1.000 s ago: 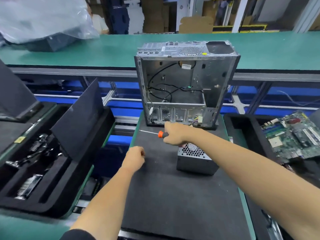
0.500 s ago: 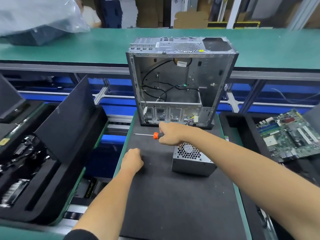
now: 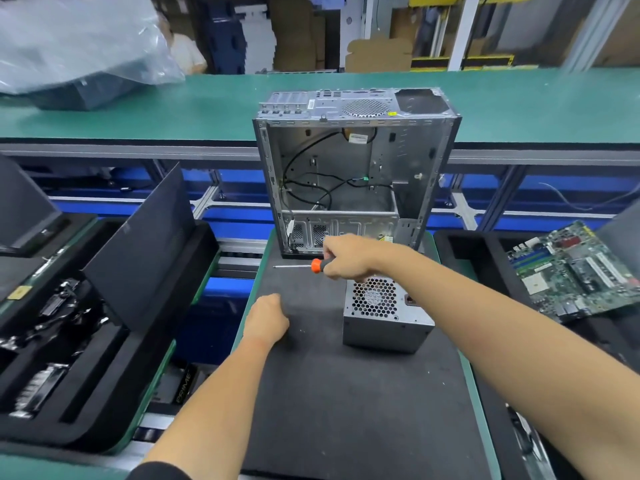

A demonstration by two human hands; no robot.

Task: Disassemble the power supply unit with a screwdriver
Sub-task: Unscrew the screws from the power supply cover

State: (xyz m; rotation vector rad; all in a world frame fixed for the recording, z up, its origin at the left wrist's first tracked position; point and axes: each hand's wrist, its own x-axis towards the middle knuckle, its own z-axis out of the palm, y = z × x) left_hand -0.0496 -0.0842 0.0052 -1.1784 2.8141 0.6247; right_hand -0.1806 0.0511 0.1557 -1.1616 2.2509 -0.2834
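Grey metal power supply unit (image 3: 388,315) with its honeycomb fan grille sits on my black foam counter (image 3: 346,410), before the open steel computer case (image 3: 353,168). My right grip (image 3: 349,256) wraps the orange-collared screwdriver (image 3: 304,266); my left grip (image 3: 266,318) rests curled, empty.

- Even, bright overhead lighting is being cast; only soft shadows are being thrown on the black mat (image 3: 346,393).
- Mild glare is being returned by the plastic sheet (image 3: 76,39).
- Straight edges are being bowed toward the frame borders.
- Background shelving is being rendered slightly soft.
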